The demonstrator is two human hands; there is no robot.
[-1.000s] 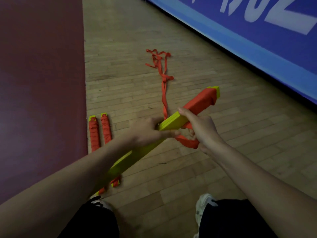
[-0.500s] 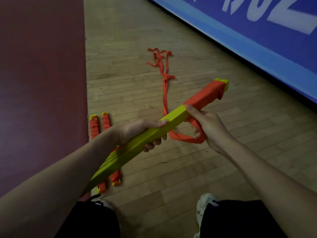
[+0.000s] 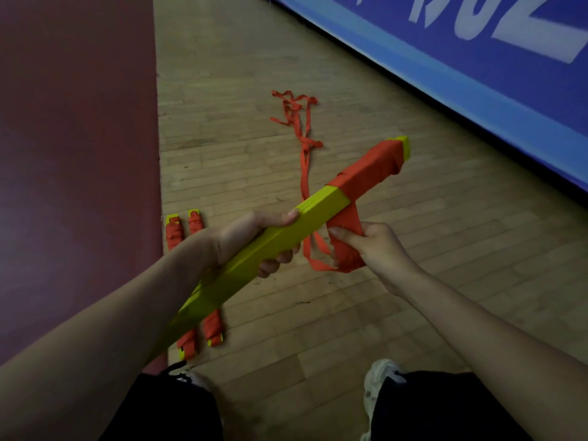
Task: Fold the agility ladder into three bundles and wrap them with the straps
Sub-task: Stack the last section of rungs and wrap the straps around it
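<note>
A person stands over a wooden floor (image 3: 318, 329) with one bundle of yellow ladder rungs (image 3: 286, 238) held slantwise at waist height. The left hand (image 3: 248, 237) grips its middle, fingers curled underneath and thumb on top. The right hand (image 3: 378, 246) holds a bunched orange strap (image 3: 305, 179) just below the bundle, fingers closed round it. Strap already covers the far end of the bundle, leaving a yellow tip bare. From the right hand the strap runs away across the boards to a loose tangle (image 3: 294, 106).

Three bundles show in all. The other two lie side by side on the floor, wrapped in orange: the left bundle (image 3: 173, 235) just beside a maroon mat (image 3: 79, 154), the right bundle (image 3: 212, 326) next to it, both partly hidden by the left forearm.

A blue banner (image 3: 477, 100) bears large white characters, cut off by the frame and unreadable.
</note>
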